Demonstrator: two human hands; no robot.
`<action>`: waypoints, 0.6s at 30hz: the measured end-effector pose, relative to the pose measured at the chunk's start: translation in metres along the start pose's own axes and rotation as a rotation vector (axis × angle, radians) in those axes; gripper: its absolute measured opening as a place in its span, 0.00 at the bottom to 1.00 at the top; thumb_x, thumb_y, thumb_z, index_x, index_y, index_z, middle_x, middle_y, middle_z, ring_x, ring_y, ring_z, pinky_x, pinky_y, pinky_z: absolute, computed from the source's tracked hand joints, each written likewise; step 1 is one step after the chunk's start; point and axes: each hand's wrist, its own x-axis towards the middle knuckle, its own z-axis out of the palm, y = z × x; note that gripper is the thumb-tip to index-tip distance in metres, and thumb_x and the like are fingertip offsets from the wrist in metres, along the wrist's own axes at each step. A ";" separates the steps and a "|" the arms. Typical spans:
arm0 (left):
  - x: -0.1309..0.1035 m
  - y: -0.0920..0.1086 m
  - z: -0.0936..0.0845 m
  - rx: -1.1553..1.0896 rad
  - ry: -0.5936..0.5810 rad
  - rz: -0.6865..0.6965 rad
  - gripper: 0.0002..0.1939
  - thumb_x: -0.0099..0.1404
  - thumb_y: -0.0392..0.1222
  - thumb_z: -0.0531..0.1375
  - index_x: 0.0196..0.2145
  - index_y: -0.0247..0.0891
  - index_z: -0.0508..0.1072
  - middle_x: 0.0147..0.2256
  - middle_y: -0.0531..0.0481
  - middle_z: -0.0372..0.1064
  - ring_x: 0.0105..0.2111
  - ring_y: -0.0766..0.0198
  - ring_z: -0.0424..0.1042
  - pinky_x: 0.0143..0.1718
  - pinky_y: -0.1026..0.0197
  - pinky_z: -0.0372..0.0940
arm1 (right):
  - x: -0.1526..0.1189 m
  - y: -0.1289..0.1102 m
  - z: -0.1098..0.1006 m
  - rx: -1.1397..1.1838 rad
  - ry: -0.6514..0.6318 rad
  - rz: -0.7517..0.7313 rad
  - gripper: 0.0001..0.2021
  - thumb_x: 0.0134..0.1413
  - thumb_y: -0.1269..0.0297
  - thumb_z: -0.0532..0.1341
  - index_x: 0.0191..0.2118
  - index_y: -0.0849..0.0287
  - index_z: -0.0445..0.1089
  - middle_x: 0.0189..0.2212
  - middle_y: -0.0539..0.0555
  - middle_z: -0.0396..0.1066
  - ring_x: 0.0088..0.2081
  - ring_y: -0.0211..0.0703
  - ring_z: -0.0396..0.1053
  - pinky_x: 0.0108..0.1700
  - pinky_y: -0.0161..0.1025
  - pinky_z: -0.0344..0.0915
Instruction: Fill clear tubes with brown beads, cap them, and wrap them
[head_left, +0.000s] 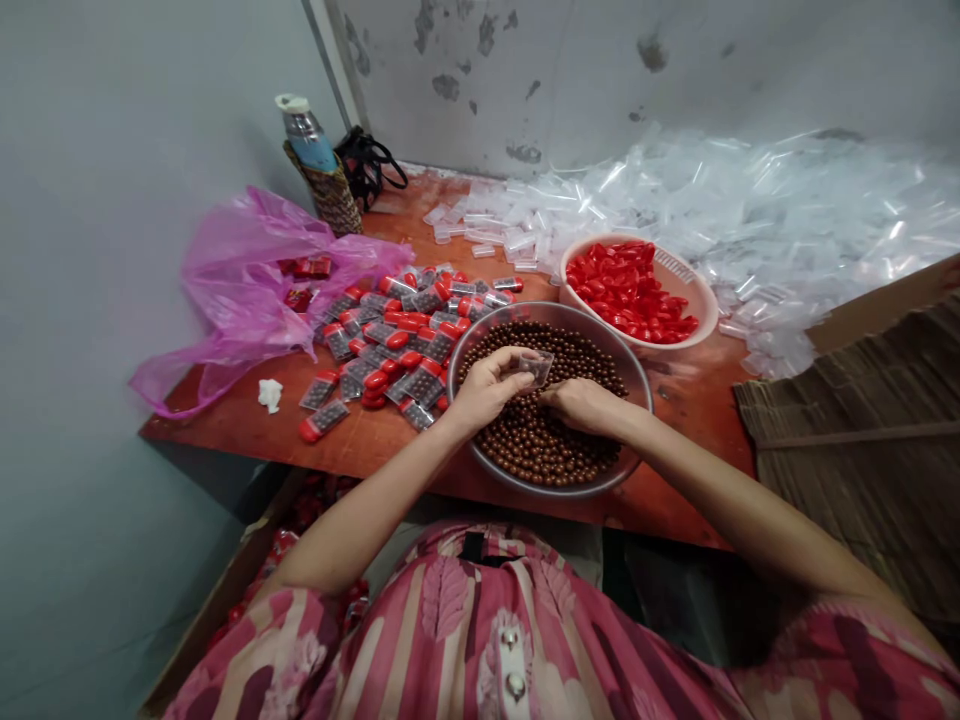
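Over a metal bowl (551,491) full of small round brown balls (525,445), my left hand (487,388) pinches a small clear plastic container (537,366) between thumb and fingers. Its contents, if any, are hard to make out. My right hand (585,405) is down at the balls just right of the container, fingers curled together. Whatever its fingertips hold is hidden. Left of the bowl lies a heap of filled clear containers with red caps (397,340). Behind it, a pink basket (705,305) holds loose red caps (622,285).
A large pile of clear containers (675,190) spreads along the wall. Stacked cardboard (862,430) stands at the right. On the left are a purple plastic bag (240,260), a crumpled white tissue (270,395) and a flask (309,140). Below the table edge sits a box of red-capped items (289,535).
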 end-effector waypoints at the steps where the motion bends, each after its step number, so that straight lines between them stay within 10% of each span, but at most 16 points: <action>1: 0.000 0.000 0.000 -0.031 0.008 -0.022 0.15 0.54 0.40 0.63 0.41 0.36 0.72 0.42 0.46 0.73 0.42 0.60 0.72 0.43 0.56 0.70 | -0.001 0.003 0.000 0.049 0.037 0.003 0.12 0.53 0.75 0.55 0.38 0.60 0.74 0.36 0.57 0.76 0.37 0.47 0.74 0.39 0.37 0.65; 9: 0.000 -0.007 -0.003 0.116 -0.046 0.007 0.17 0.55 0.37 0.61 0.43 0.36 0.73 0.43 0.46 0.74 0.43 0.58 0.72 0.45 0.55 0.68 | -0.026 0.008 -0.030 0.652 0.760 0.163 0.12 0.54 0.60 0.60 0.43 0.52 0.74 0.41 0.51 0.76 0.41 0.47 0.74 0.47 0.44 0.68; 18: -0.001 -0.007 -0.005 0.338 -0.050 0.095 0.17 0.56 0.35 0.59 0.45 0.37 0.74 0.45 0.46 0.74 0.46 0.57 0.71 0.53 0.53 0.63 | -0.024 -0.014 -0.047 0.604 0.793 0.083 0.14 0.55 0.63 0.59 0.48 0.50 0.72 0.41 0.50 0.76 0.42 0.45 0.74 0.48 0.43 0.68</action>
